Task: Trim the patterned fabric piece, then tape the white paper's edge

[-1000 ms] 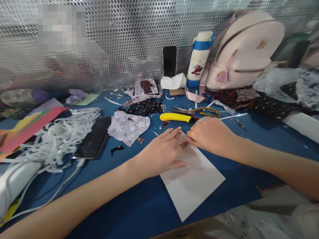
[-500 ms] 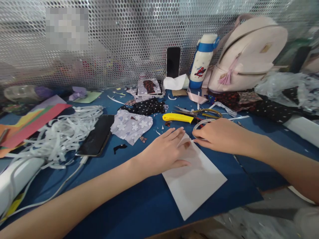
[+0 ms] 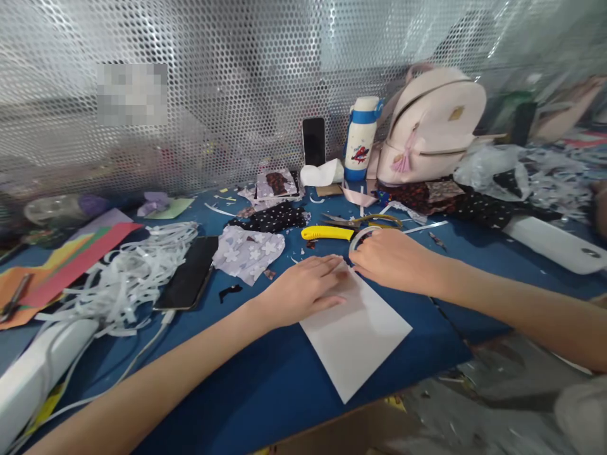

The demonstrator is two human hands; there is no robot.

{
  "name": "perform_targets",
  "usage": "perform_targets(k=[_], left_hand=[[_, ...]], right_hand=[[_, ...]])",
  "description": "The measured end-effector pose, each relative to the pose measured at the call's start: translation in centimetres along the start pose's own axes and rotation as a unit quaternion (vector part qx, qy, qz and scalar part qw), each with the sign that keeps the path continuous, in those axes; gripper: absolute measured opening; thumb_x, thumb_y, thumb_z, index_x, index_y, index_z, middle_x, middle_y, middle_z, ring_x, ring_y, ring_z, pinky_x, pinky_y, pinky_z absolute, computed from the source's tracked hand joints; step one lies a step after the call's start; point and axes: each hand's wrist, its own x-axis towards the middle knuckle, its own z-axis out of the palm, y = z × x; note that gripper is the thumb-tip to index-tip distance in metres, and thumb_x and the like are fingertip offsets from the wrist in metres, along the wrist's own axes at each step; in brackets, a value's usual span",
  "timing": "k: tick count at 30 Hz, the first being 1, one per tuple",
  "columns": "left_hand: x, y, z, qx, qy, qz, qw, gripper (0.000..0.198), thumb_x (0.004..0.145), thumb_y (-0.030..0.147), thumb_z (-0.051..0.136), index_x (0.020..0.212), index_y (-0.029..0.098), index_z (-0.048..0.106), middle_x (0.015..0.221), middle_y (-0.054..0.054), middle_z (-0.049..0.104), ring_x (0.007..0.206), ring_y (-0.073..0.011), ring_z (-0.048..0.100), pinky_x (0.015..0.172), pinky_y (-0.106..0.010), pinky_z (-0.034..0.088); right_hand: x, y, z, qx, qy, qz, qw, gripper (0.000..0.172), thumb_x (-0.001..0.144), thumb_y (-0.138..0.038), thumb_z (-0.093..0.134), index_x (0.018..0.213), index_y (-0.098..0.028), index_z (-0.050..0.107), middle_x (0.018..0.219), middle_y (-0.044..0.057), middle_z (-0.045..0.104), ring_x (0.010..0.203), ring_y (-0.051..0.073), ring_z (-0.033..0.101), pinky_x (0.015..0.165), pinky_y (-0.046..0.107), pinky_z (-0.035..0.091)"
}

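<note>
A white sheet of paper [image 3: 358, 338] lies at an angle on the blue tabletop [image 3: 265, 379]. My left hand [image 3: 303, 291] rests flat across its far left part, fingers stretched out. By the sheet's far corner, my right hand [image 3: 386, 256] is closed on a roll of tape [image 3: 361, 237], whose pale ring shows beyond the fingers; the fingertips are partly hidden. Just past the hands lie a yellow utility knife [image 3: 327, 233] and scissors [image 3: 379, 220]. Grey flowered fabric [image 3: 249, 253] is spread left of the knife.
A phone [image 3: 187, 275] on a cable and a heap of white strips [image 3: 123, 278] lie left, near coloured paper sheets [image 3: 85, 265]. At the back stand a bottle [image 3: 361, 139], another phone [image 3: 313, 140] and a backpack [image 3: 429, 133] against a perforated metal panel [image 3: 213, 95].
The camera view has shifted, so things sit lower and more to the left. My left hand stays flat on the paper; my right hand still holds the tape near its far corner.
</note>
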Motion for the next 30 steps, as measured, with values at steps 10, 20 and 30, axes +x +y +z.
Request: perform_targets(k=[10, 20, 30], left_hand=[[-2.3, 3.0, -1.3, 0.139, 0.018, -0.002, 0.99, 0.049, 0.099, 0.051, 0.054, 0.119, 0.007, 0.064, 0.128, -0.019, 0.067, 0.109, -0.0297, 0.069, 0.095, -0.044, 0.055], [-1.6, 5.5, -4.2, 0.323, 0.124, 0.387, 0.855, 0.034, 0.101, 0.022, 0.044, 0.118, 0.016, 0.073, 0.115, -0.01, 0.075, 0.106, -0.0224, 0.07, 0.093, -0.034, 0.056], [-0.3, 8.0, -4.7, 0.332, 0.165, 0.481, 0.794, 0.043, 0.097, 0.022, 0.039, 0.117, 0.031, 0.075, 0.116, -0.003, 0.075, 0.112, -0.0228, 0.069, 0.095, -0.037, 0.06]], right_hand=[[0.4, -0.3, -0.5, -0.031, 0.096, -0.101, 0.99, 0.02, 0.093, -0.009, 0.052, 0.082, -0.015, 0.068, 0.088, 0.007, 0.069, 0.088, 0.022, 0.061, 0.081, 0.036, 0.038], [-0.3, -1.9, -4.3, 0.438, 0.07, -0.171, 0.88, 0.034, 0.099, -0.016, 0.045, 0.127, -0.021, 0.065, 0.131, 0.007, 0.066, 0.122, 0.018, 0.058, 0.105, 0.035, 0.043], [-1.6, -5.9, -4.8, 0.741, -0.04, -0.15, 0.654, 0.024, 0.094, -0.011, 0.051, 0.112, -0.016, 0.066, 0.118, 0.008, 0.068, 0.111, 0.017, 0.064, 0.101, 0.037, 0.051]])
